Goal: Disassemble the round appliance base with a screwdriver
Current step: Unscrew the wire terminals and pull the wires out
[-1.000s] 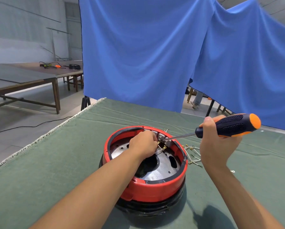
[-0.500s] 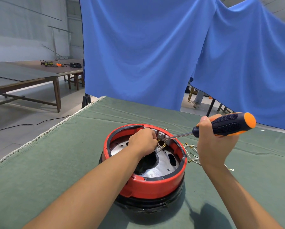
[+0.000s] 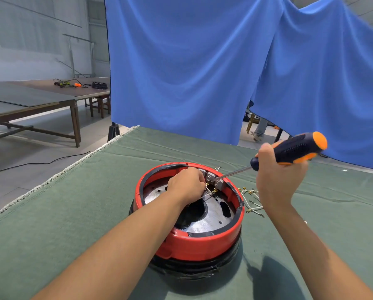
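Observation:
The round appliance base has a red rim, a black lower shell and a silver metal plate inside; it stands on the green cloth. My left hand reaches inside its far rim, fingers curled around wires with brass terminals beside a grey terminal block. My right hand grips the dark blue and orange handle of a screwdriver. Its shaft slants down to the left and the tip sits at the terminal block.
Loose white wires with brass ends lie on the green cloth right of the base. A blue curtain hangs behind the table. Wooden tables stand at the far left across the floor.
The view has tilted a little. Both hands stay at the terminal block; the screwdriver handle has risen slightly and its tip remains at the block.

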Motion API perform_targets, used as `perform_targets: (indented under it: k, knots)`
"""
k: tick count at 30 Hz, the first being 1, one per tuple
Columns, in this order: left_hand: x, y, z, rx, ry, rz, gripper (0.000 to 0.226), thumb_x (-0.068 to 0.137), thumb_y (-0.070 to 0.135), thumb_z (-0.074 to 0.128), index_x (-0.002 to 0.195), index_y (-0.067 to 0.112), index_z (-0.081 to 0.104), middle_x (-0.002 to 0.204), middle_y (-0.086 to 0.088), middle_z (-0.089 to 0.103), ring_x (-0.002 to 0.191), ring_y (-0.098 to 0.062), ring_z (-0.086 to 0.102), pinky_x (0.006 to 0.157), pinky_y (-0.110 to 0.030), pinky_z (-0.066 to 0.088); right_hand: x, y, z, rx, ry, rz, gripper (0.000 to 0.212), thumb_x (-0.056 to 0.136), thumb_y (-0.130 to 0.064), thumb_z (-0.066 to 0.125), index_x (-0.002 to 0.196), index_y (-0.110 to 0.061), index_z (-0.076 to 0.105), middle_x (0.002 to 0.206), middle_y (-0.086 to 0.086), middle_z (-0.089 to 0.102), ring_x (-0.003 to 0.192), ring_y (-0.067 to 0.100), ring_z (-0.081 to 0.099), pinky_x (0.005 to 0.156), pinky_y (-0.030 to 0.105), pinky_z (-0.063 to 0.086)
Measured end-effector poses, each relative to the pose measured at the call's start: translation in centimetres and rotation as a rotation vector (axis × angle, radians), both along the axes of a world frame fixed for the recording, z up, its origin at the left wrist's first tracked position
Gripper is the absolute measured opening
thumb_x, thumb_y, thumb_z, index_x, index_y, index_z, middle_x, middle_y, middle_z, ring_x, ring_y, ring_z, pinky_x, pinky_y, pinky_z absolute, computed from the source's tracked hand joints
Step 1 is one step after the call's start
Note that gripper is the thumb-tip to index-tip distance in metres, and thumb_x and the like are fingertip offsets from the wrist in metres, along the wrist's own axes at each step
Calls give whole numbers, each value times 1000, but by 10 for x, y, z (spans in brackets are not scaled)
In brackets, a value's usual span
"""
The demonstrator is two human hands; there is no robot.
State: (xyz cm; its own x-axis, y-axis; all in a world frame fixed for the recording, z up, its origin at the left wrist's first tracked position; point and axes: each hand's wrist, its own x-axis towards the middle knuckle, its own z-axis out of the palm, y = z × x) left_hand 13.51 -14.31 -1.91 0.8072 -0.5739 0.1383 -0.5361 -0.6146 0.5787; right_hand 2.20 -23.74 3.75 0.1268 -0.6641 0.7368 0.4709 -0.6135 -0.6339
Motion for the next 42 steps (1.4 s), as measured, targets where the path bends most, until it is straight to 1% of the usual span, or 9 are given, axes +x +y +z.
perform_targets:
  k: [5,14,20,24,28,33,36,39,42]
  knots:
    - [2,-1,-1,8,-6,1,18,88,18,52,88,26,67,101,2,68,98,-22,60,72,-30,39,19,-21,18,69,66,-45,32,68,-19,53,62,12,49,48,9,49,36,5,46,41,15,40]
    - [3,-1,-1,9,-15,-11,19,87,18,51,90,25,68,103,2,68,99,-22,59,73,-30,39,38,-44,33,212,143,-85,16,68,-22,53,58,-12,46,37,-10,43,33,7,43,37,15,33]
    - [1,0,0,10,-4,-19,20,86,16,51,91,25,69,102,1,69,100,-23,60,73,-30,40,11,-17,10,165,3,-19,24,70,-20,56,61,2,52,40,-8,52,38,6,47,44,17,42]
    - [1,0,1,9,2,-16,21,85,15,51,90,25,69,102,1,69,99,-23,60,72,-30,40,-6,15,-6,-41,2,77,19,70,-28,60,55,-25,49,46,-17,53,44,-4,49,49,10,41]
    - [0,0,1,7,11,-21,22,84,14,50,89,25,68,101,1,69,97,-23,60,72,-30,40,-9,24,-12,-150,41,145,25,71,-23,59,56,-18,39,49,-2,42,45,1,40,47,14,36]
    - [0,1,1,9,5,-17,22,86,14,50,89,25,68,101,-1,69,97,-25,60,72,-30,40,0,7,3,44,40,40,23,71,-14,54,54,-22,41,40,-15,47,40,0,45,45,13,38]
    - [1,2,1,8,0,-12,23,87,13,50,91,24,69,102,-2,68,97,-25,60,72,-31,42,11,-7,13,97,88,17,18,68,-20,52,59,-7,45,45,-3,50,39,5,46,44,18,41]
    - [1,1,1,8,-1,-13,23,87,13,49,92,24,69,103,-2,68,98,-25,60,73,-31,42,24,-18,22,82,139,-55,38,68,-24,52,68,14,47,56,18,47,42,14,46,44,21,38]
    - [2,2,1,8,-4,-11,24,86,12,49,93,24,69,104,-2,68,99,-25,60,73,-31,42,35,-28,30,131,197,-85,32,67,-27,52,64,5,48,55,12,47,44,17,45,42,21,35]
